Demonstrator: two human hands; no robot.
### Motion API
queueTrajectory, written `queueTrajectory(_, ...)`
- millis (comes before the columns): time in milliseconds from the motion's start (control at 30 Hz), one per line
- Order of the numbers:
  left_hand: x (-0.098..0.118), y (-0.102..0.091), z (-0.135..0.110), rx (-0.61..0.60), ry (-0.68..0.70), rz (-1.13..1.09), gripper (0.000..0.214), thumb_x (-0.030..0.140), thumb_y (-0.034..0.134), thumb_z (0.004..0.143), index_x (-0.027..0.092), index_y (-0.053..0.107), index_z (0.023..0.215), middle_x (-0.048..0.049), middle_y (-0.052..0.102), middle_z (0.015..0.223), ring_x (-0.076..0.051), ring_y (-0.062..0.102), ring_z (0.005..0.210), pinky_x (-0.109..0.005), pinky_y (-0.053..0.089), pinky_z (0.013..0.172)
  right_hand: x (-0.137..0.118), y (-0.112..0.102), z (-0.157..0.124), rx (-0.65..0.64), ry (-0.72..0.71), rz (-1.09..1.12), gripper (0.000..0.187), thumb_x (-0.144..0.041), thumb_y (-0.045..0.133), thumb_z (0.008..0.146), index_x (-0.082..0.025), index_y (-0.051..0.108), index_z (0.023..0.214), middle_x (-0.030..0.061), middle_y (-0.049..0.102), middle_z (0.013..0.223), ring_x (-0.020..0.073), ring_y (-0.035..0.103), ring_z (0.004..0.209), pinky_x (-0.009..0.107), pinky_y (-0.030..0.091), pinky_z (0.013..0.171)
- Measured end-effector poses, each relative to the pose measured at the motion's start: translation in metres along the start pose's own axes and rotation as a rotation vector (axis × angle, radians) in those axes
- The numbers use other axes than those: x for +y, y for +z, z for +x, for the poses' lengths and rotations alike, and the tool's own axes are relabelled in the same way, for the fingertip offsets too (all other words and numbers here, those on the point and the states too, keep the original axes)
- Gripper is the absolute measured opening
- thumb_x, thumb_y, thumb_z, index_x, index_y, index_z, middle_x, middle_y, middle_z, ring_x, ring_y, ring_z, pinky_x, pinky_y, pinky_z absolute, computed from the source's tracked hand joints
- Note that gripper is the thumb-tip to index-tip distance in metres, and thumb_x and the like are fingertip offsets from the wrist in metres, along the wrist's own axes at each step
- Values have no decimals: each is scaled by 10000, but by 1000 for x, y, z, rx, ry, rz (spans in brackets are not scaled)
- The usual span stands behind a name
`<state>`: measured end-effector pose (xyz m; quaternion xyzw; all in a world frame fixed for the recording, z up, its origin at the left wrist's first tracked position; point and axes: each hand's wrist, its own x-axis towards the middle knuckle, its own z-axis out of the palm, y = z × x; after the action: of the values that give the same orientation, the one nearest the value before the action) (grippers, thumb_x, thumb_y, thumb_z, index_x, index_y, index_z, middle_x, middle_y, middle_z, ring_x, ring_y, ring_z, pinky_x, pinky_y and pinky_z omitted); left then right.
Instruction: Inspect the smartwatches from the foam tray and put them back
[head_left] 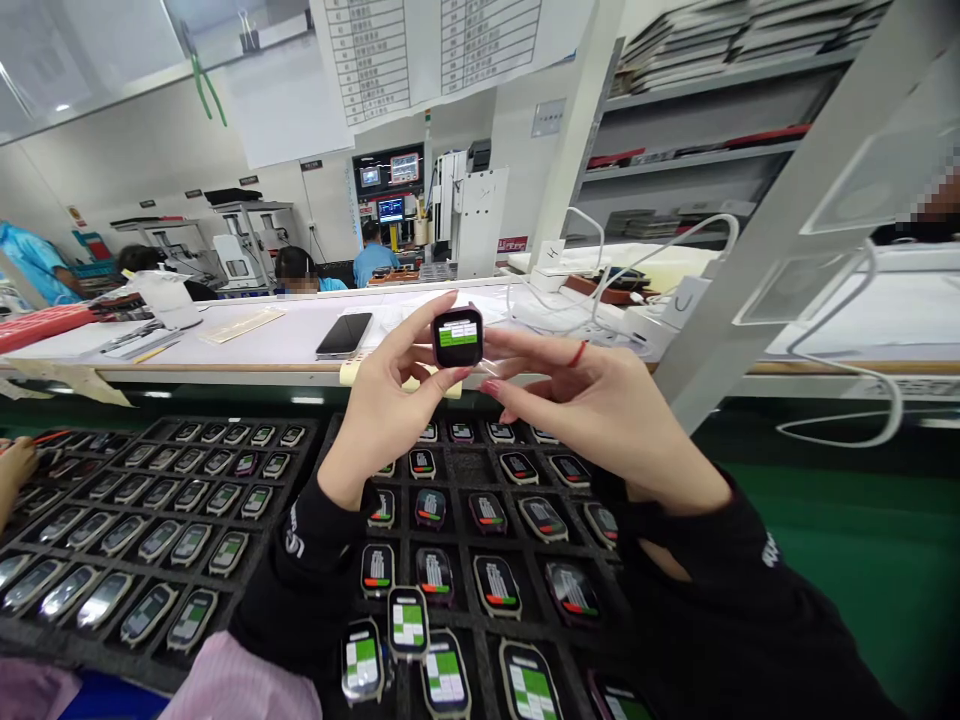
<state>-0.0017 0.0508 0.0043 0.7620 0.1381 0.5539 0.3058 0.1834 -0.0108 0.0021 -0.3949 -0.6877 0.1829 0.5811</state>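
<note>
Between the thumb and fingers of my left hand [401, 395] is a smartwatch [458, 338] without a strap, its lit screen showing green and white blocks. It is raised above the trays and faces me. My right hand [592, 400] is at the watch's right side, index fingertip against its edge and thumb just below. Under my hands lies a black foam tray [469, 462] with several watches in its slots, some showing red and green bars. One watch [409, 622] rests on top of others at the near side, its screen green and white.
On the left is another watch-filled tray [300, 432], with a co-worker's hand [15, 470] at the far left edge. A phone [345, 335], white cables [600, 270] and papers lie on the bench shelf. A slanted grey post [780, 230] stands at right.
</note>
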Motion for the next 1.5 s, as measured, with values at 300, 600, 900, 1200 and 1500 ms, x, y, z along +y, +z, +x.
queueTrajectory(300,-2,-8,1,48,46,46,554,282,777,858,303,577,1374,-45,707,1200,-155,693,929,-226,567,705,7,5,6,233,-52,-60,217,-408,792,850,-206,810,930,41,757,770,143,662,533,266,598,518)
queueTrajectory(600,-4,1,-1,30,33,97,555,185,739,864,299,569,1380,-38,729,1153,-161,698,925,-238,576,687,4,1,9,229,-41,121,358,-566,777,855,-211,734,845,-2,643,682,107,574,465,252,523,462)
queueTrajectory(900,1,5,-2,72,75,116,547,142,786,816,273,613,1318,-38,726,1184,-116,694,840,-182,545,632,-6,17,5,196,14,283,325,-497,813,837,-192,701,835,13,679,758,94,573,498,213,503,432)
queueTrajectory(1200,5,8,-3,69,75,123,521,57,756,793,268,642,1256,-17,723,1183,-83,665,779,-168,531,624,-14,25,3,260,42,249,325,-440,916,703,-198,707,761,11,687,734,94,530,482,196,481,376)
queueTrajectory(1500,7,11,-5,60,91,150,515,50,763,792,259,643,1247,-23,714,1216,-108,684,833,-192,571,668,-10,27,3,322,40,239,329,-450,922,682,-196,724,751,26,691,738,103,527,485,196,459,352)
